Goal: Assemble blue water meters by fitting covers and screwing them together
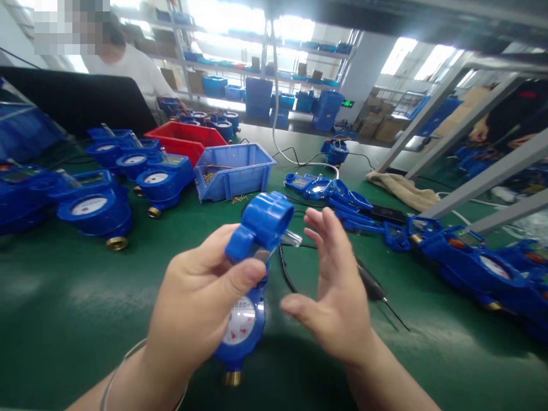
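Observation:
My left hand (201, 291) grips a blue plastic meter cover (268, 220) between thumb and fingers, a clear piece (293, 237) jutting from its right side. Under that hand a blue water meter (242, 325) with a white dial and a brass end lies on the green table, partly hidden by the fingers. Just right of the cover, my right hand (336, 291) has its thumb and fingers apart and holds nothing. Behind it lies a black electric screwdriver (374, 282), its bit pointing toward the lower right.
Several blue water meters (94, 202) stand at left, others (483, 262) at right. A blue bin (240, 174) of small screws sits mid-table beside a red bin (186, 137). Blue covers (342, 197) and cables lie beyond my right hand. Another person (132, 68) is across the table.

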A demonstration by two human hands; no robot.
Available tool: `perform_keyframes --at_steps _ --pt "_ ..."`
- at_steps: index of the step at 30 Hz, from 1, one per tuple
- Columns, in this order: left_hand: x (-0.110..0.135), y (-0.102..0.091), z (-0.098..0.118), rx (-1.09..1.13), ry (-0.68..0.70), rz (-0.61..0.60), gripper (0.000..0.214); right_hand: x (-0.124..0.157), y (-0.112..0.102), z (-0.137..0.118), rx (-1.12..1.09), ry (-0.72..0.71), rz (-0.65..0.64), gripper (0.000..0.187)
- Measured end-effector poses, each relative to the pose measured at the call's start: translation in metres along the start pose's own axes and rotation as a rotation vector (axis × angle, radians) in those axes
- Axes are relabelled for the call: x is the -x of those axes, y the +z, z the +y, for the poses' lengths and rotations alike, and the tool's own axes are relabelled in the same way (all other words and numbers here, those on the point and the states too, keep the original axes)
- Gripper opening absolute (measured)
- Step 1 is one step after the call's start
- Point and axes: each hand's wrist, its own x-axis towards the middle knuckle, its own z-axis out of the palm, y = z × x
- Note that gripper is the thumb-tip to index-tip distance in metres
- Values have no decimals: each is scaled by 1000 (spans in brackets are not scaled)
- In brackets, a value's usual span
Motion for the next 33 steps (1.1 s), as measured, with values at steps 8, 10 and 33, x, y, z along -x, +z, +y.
perform_keyframes --at_steps 8,10,33 --pt "-1 8 -9 550 -356 24 26 -1 33 0 339 -104 64 83" --pt "0 -2 -10 470 -338 -46 31 -2 32 1 380 -128 102 81" --pt "-18 -66 -110 650 -789 -18 51 -44 32 23 219 -130 -640 58"
